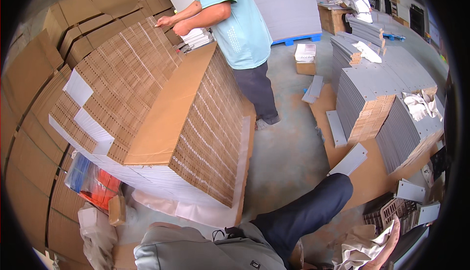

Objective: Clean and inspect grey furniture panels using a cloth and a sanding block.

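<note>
Right hand point(388, 247): at four o'clock, against a crumpled cream cloth point(360, 245); cannot tell whether its fingers are apart or clamped on it.
Left hand: outside the view, state cannot be told.
Cloth: between four and five o'clock.
Crate: dark brown slotted plastic crate point(391, 211) at four, just beyond the cloth.
Panels: tall stack of flat grey rectangular panels point(364, 86) at three.
Co-worker: person in a light-blue T-shirt point(245, 30) at twelve.
</note>
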`<action>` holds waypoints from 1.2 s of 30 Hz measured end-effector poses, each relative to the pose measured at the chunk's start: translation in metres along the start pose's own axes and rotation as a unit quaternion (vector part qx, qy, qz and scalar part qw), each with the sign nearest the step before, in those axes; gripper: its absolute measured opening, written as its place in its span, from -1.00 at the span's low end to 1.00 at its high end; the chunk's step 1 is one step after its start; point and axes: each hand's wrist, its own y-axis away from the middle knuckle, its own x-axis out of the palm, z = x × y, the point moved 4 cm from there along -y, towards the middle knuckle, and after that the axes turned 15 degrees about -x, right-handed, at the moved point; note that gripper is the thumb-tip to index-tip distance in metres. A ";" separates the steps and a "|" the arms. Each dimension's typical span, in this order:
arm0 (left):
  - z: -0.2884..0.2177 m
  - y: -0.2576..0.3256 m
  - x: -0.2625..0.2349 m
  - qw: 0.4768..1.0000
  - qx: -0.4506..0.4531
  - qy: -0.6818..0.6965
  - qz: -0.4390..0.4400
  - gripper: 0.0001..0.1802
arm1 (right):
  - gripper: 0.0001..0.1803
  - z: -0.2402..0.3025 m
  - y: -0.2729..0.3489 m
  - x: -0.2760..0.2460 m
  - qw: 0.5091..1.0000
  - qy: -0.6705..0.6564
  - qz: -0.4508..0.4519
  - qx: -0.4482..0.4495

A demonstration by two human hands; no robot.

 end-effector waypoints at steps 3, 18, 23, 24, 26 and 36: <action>-0.010 0.063 -0.036 0.998 -0.054 0.036 0.023 -0.75 | -0.45 -0.012 -0.010 0.001 0.999 -0.019 0.034 0.036; -0.397 0.190 -0.331 0.735 0.611 0.291 0.035 -0.23 | -0.62 0.029 0.001 0.079 0.992 -0.040 -0.118 -0.033; -0.444 0.163 -0.364 0.676 0.525 0.481 0.190 -0.64 | -0.51 0.000 0.032 0.044 0.988 0.129 -0.028 -0.082; -0.462 0.185 -0.361 0.673 0.507 0.489 0.226 -0.63 | -0.34 -0.003 0.047 0.036 0.985 0.148 -0.036 -0.081; -0.494 0.202 -0.349 0.676 0.465 0.493 0.288 -0.56 | 0.04 0.002 0.064 0.030 0.972 0.197 -0.041 -0.124; -0.616 0.204 -0.342 0.807 0.488 0.215 0.253 -0.28 | -0.59 0.123 0.112 -0.104 0.906 0.343 -0.244 0.032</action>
